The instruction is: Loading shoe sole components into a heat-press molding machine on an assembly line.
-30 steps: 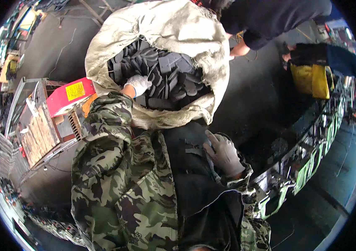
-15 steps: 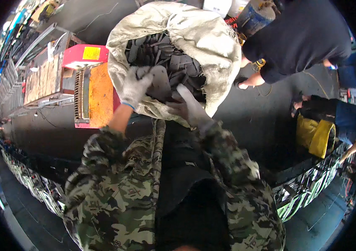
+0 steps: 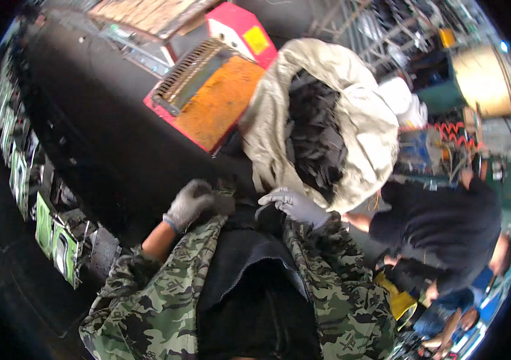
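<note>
My left hand (image 3: pixel 194 205), in a pale knit glove, hovers in front of my body near the front edge of my camouflage jacket (image 3: pixel 165 300). Its fingers look bent but are smeared and dark at the tips, so a grip cannot be made out. Opposite it, my right hand (image 3: pixel 296 206), gloved too, has its fingers stretched out to the left, with no held thing visible. A large whitish woven sack (image 3: pixel 369 132) stands ahead to the right with its mouth wide. Many dark grey flat pieces (image 3: pixel 315 132) fill it. Both hands are outside the sack.
A red machine (image 3: pixel 231 30) with an orange, rust-stained top (image 3: pixel 216 102) stands left of the sack. A person in dark clothes (image 3: pixel 441 222) bends close by on the right, with another person beyond. Green-and-black parts (image 3: pixel 57 240) line the far left. A wooden-topped table (image 3: pixel 147 15) stands behind.
Both hands have come out of the sack's mouth and back toward my body. The flat grey piece by my left hand is no longer seen there. The view has turned left.
</note>
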`<action>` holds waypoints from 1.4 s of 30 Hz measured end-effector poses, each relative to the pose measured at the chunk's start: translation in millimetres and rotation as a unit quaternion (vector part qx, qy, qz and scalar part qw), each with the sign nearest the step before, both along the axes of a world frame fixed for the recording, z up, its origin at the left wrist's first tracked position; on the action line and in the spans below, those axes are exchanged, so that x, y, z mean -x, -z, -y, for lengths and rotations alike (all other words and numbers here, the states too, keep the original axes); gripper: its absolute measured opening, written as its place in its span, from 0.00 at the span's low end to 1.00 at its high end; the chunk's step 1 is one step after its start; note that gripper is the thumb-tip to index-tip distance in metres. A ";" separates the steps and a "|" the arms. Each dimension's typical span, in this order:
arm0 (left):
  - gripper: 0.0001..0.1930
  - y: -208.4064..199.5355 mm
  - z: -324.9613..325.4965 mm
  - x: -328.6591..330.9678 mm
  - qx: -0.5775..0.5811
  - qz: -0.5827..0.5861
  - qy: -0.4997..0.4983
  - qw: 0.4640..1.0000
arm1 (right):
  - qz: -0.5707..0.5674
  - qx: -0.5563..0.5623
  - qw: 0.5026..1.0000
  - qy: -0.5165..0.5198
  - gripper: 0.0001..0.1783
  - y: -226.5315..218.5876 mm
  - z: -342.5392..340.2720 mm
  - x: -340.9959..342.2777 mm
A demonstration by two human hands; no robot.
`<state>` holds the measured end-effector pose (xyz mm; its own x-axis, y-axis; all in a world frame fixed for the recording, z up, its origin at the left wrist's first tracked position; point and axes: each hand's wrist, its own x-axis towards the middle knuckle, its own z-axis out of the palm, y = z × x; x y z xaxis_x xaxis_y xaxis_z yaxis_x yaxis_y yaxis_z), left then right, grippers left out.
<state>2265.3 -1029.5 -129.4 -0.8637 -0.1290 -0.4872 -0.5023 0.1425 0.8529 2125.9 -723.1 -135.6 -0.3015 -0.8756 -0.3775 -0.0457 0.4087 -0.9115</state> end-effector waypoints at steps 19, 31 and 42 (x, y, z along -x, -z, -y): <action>0.33 -18.0 81.9 -70.5 -0.005 0.170 0.106 0.980 | -0.005 -0.073 0.939 -0.336 0.23 -2.0 204.5 50.3; 0.38 36.4 197.9 123.4 0.337 0.140 -0.268 0.892 | -0.410 0.151 0.900 -0.001 0.26 78.2 376.1 311.0; 0.32 104.9 265.8 299.2 0.418 0.182 -0.208 0.865 | -0.570 -0.152 0.806 -0.058 0.27 127.8 490.7 301.4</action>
<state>1966.1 -1295.3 -234.3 -0.4657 -0.8312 -0.3037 -0.8727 0.3744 0.3134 1824.4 -1213.8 -263.4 -0.5264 -0.8423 -0.1161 -0.8360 0.5376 -0.1099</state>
